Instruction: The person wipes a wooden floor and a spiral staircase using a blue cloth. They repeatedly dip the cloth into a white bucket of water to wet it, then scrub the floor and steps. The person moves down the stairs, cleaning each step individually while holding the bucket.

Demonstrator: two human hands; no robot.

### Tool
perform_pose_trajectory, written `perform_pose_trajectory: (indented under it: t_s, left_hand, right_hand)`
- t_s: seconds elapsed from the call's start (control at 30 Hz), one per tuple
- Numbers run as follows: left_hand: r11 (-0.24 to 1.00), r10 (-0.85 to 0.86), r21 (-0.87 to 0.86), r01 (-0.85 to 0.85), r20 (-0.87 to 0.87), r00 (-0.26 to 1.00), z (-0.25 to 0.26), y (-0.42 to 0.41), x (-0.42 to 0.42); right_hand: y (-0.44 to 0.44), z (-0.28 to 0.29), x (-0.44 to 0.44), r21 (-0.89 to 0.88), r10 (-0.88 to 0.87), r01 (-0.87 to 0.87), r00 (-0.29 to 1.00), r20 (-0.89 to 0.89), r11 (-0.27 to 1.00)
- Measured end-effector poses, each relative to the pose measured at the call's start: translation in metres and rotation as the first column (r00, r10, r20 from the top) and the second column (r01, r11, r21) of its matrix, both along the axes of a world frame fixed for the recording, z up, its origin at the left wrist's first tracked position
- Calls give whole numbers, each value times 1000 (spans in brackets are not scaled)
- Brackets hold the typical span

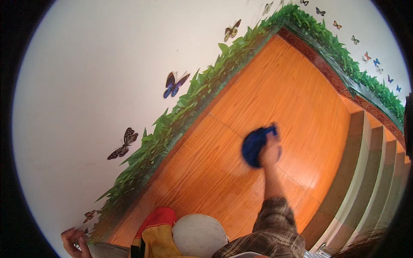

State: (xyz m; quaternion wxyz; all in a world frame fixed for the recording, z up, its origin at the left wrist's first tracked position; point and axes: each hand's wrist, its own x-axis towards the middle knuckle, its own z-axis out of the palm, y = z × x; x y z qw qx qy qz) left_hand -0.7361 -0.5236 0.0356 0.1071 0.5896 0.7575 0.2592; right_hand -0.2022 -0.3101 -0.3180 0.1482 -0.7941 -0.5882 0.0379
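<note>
My right hand [271, 151] grips a dark blue, roundish item [252, 148] with a narrow part standing out at its top right. Both are blurred, so I cannot tell exactly what the item is. It is over the glossy orange wood-look tile floor [209, 161], at the middle of the landing. My right sleeve is brown plaid. At the lower left rim, my left hand [75, 242] is beside the white wall [80, 113], thumb and finger apart, with nothing visible held. Part of it is cut off by the picture's edge.
Descending stairs [350, 180] run along the right. Grass decals [180, 113] and butterfly stickers [174, 85] line the wall above the floor. A dark red patterned skirting [317, 59] edges the far side. Near my body are a red and yellow item [158, 229] and a whitish rounded shape [200, 235].
</note>
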Motion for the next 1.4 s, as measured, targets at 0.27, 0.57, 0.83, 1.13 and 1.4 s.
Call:
perform_pose_trajectory:
  t_s: [0.27, 0.57, 0.83, 1.13, 1.4]
  left_hand:
    - [998, -14, 55, 20, -114, 993, -6, -2, -6]
    - [972, 232, -1, -235, -153, 961, -7, -7, 5]
    - [969, 246, -30, -246, 21, 969, -7, 6, 4]
    - [996, 69, -59, -63, 88, 994, -1, 6, -15]
    - [998, 55, -38, -52, 91, 994, 0, 11, -6]
  right_hand:
    - [178, -46, 30, -15, -120, 120, 989, -90, 993]
    - [129, -21, -116, -87, 254, -256, 967, -34, 963]
    - [-64, 7, -257, -163, 615, -711, 683, -395, 684]
    - [-106, -22, -228, 269, 680, -636, 588, -437, 723]
    - [-97, -2, -7, 141, -34, 57, 987, -160, 988]
